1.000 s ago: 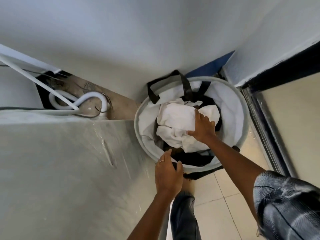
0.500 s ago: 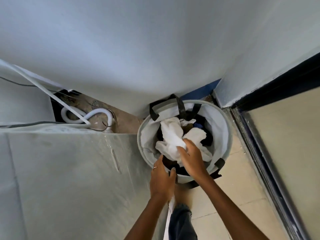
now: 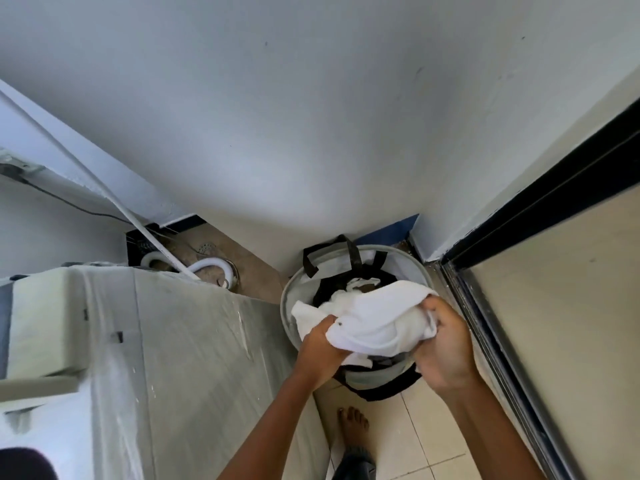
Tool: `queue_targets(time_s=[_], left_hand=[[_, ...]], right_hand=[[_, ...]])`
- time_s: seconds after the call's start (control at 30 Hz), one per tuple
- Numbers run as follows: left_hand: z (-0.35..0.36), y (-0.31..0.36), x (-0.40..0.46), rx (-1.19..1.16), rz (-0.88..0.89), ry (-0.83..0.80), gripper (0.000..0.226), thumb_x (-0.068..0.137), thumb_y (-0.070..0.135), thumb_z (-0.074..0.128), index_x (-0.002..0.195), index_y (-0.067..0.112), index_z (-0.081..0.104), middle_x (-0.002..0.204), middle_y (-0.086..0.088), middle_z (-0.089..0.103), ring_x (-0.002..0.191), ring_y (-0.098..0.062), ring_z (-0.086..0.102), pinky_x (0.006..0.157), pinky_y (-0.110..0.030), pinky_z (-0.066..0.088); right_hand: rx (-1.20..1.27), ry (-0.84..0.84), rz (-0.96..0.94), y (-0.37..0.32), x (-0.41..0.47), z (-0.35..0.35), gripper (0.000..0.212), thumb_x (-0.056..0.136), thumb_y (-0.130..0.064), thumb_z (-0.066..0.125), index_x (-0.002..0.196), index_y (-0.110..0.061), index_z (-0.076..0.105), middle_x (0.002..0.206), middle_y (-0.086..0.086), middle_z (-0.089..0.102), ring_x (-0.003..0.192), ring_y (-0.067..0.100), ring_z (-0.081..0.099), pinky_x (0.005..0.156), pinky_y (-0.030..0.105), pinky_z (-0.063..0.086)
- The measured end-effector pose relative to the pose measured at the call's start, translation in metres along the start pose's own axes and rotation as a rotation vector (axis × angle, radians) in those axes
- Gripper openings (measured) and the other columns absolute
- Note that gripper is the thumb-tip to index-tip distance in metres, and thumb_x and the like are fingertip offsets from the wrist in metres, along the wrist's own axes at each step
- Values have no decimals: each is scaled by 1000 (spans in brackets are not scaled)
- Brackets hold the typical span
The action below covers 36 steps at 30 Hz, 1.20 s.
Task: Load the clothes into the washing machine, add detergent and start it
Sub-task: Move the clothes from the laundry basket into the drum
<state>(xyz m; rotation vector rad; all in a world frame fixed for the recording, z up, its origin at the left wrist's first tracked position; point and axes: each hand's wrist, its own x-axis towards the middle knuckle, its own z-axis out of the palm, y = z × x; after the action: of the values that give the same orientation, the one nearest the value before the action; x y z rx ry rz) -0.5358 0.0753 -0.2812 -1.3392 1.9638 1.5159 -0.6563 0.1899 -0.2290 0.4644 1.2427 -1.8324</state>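
Observation:
A round grey laundry basket (image 3: 287,306) with black handles stands on the floor in the corner. Dark clothes (image 3: 334,284) lie inside it. A white cloth (image 3: 374,318) is lifted above the basket's rim. My left hand (image 3: 320,351) grips its left end and my right hand (image 3: 445,344) grips its right end. The washing machine (image 3: 194,368), wrapped in a grey-white cover, fills the left side; its top corner is beside my left arm.
White hoses (image 3: 211,263) and a floor drain (image 3: 206,247) lie behind the machine. A dark-framed sliding door (image 3: 540,209) runs along the right. White walls meet behind the basket. My bare foot (image 3: 353,427) stands on the tiled floor below the basket.
My left hand left the basket's rim and took hold of the white cloth. Both hands have raised the cloth out of the basket. The view has shifted back.

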Motion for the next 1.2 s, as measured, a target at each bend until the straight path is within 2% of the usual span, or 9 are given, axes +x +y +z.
queue_targets(time_s=[0.13,0.27,0.33,0.5,0.6,0.67,0.87,1.1,1.2], left_hand=[[-2,15,-14,-205,91,141,33,71,48,60,94,24,56,92,5,63,87,-5,59,78,-17,47],[-20,54,-56,-504,173,209,13,97,19,52,101,30,56,89,19,59,75,7,62,58,-7,47],[-25,66,-78,-583,166,165,12,98,29,49,103,37,56,91,19,63,80,2,62,60,-13,49],[-40,64,-136,-656,237,82,21,97,12,51,110,29,52,96,10,65,82,-4,66,69,-25,55],[-56,51,-171,-608,333,228,43,87,35,61,127,25,46,116,2,63,98,-11,66,79,-33,58],[-69,43,-196,-591,383,350,67,73,50,66,131,31,38,122,11,57,101,4,61,80,-23,57],[-118,7,-266,-493,558,658,73,68,37,70,125,54,28,129,26,43,111,9,52,75,-7,48],[-169,-55,-357,-461,668,698,78,70,34,71,136,43,31,132,23,38,110,8,54,77,-16,52],[-195,-94,-391,-501,652,737,75,62,46,76,129,43,41,130,12,50,113,-8,58,87,-40,56]], right_hand=[[-241,118,-106,-7,-3,-15,26,97,-20,42,118,-16,57,112,3,64,100,17,60,70,30,48],[-371,105,57,3,-17,-24,20,91,-42,52,108,-33,51,119,2,55,105,18,52,85,38,45],[-320,26,227,7,-33,-18,37,86,-57,50,119,-40,51,125,0,54,118,26,49,93,54,43],[211,-281,265,15,-73,22,53,91,-44,53,134,-14,51,131,17,58,121,37,54,99,55,44],[171,-281,160,20,-100,47,88,54,-52,85,130,-17,56,129,18,59,118,38,55,96,61,45],[127,-290,117,25,-118,66,100,36,-52,91,125,-21,59,120,15,65,108,33,63,81,51,55],[-138,-354,-155,32,-188,127,57,67,-45,73,118,-25,60,115,8,68,105,26,66,82,43,56],[-428,-389,-525,81,-287,190,34,77,-38,67,110,-30,61,110,-7,69,104,11,64,89,34,52],[-527,-433,-655,112,-327,213,33,79,-36,67,110,-28,60,111,-10,67,103,3,62,89,25,50]])
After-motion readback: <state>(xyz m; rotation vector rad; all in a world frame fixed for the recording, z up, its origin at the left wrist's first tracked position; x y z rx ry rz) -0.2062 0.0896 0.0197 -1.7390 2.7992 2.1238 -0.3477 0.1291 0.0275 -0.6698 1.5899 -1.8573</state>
